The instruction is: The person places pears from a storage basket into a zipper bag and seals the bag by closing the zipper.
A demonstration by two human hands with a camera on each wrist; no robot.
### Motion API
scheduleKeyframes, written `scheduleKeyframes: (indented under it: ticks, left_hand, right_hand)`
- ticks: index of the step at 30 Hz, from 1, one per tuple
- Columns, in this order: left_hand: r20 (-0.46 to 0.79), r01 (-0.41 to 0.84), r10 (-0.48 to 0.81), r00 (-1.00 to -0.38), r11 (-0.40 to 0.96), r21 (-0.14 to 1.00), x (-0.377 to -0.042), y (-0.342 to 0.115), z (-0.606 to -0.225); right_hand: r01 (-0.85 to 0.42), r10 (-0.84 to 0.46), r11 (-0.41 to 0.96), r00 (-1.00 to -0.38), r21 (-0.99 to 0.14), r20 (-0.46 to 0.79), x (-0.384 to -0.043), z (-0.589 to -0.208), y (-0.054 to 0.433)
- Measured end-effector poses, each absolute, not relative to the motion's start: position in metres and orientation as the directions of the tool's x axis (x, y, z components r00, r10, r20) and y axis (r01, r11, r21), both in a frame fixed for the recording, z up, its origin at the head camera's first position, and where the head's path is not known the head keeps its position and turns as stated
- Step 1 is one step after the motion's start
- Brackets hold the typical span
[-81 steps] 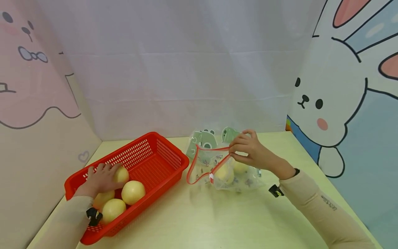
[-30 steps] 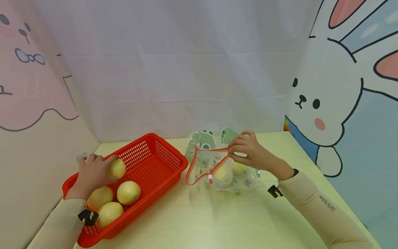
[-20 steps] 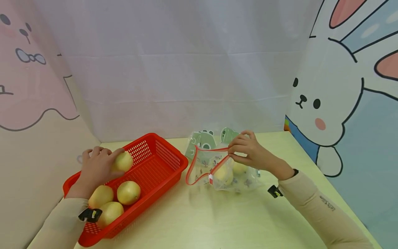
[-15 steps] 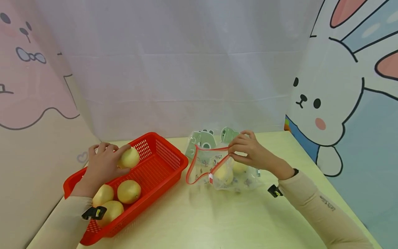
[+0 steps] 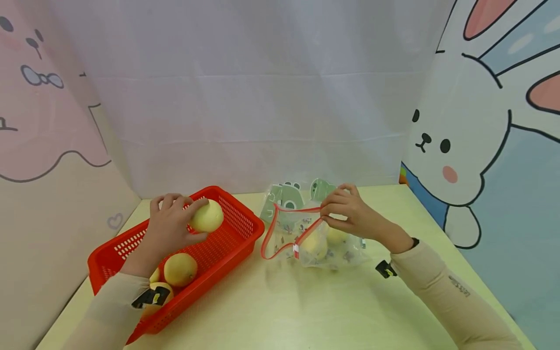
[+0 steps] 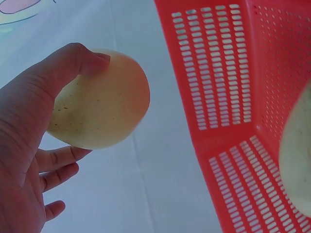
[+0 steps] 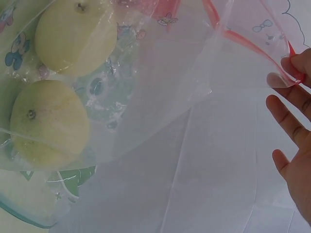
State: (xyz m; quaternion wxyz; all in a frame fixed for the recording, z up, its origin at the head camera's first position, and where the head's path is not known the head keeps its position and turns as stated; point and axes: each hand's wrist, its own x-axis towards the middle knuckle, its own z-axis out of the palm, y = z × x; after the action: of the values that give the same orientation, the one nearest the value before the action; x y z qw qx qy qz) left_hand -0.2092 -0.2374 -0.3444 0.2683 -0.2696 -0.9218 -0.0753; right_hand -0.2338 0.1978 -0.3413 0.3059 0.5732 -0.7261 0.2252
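My left hand [image 5: 169, 228] grips a round pale-yellow fruit [image 5: 208, 217], smooth like a small melon, above the red basket [image 5: 238, 260]. The left wrist view shows the thumb on one side of the fruit [image 6: 104, 104] and fingers beneath it. More such fruit [image 5: 181, 270] lies in the basket's near end, partly hidden by my left arm. My right hand [image 5: 350, 211] pinches the red-edged rim of a clear plastic zip bag [image 5: 345, 257], whose mouth gapes toward the basket. Inside the bag, two fruits [image 7: 51, 124] show in the right wrist view.
Behind the bag lies a flat green-and-clear piece with a cartoon print [image 5: 288, 197]. A pale wooden table [image 5: 280, 311] bears everything. White curtain and cartoon-printed walls stand at the back and both sides.
My left hand has lifted one fruit from among the others and carried it to the right, over the basket's middle. My right hand and the bag stay where they were.
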Motion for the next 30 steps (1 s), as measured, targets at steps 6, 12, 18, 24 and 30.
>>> scheduleKeyframes:
  ticks: [6,12,18,24,30]
  left_hand:
    - [0.605,0.609,0.501,-0.619,0.792,-0.032,-0.209,-0.215,-0.340]
    - [0.645,0.655,0.533,-0.547,0.753,-0.067,-0.207,-0.195,-0.338]
    - [0.678,0.694,0.558,-0.478,0.713,-0.097,-0.209,-0.181,-0.340]
    - [0.693,0.735,0.589,-0.416,0.666,-0.126,-0.209,-0.164,-0.343]
    - [0.667,0.762,0.629,-0.400,0.632,-0.139,-0.206,-0.143,-0.343]
  right_hand:
    - [-0.970,-0.689,0.242,-0.155,0.024,0.708,-0.234,-0.341,0.199]
    - [-0.969,-0.683,0.247,-0.163,0.015,0.712,-0.234,-0.341,0.200]
    - [-0.970,-0.678,0.244,-0.158,0.017,0.718,-0.235,-0.340,0.201]
    - [-0.970,-0.674,0.241,-0.154,0.018,0.723,-0.235,-0.339,0.201]
    - [-0.971,-0.675,0.238,-0.152,0.018,0.722,-0.235,-0.336,0.201]
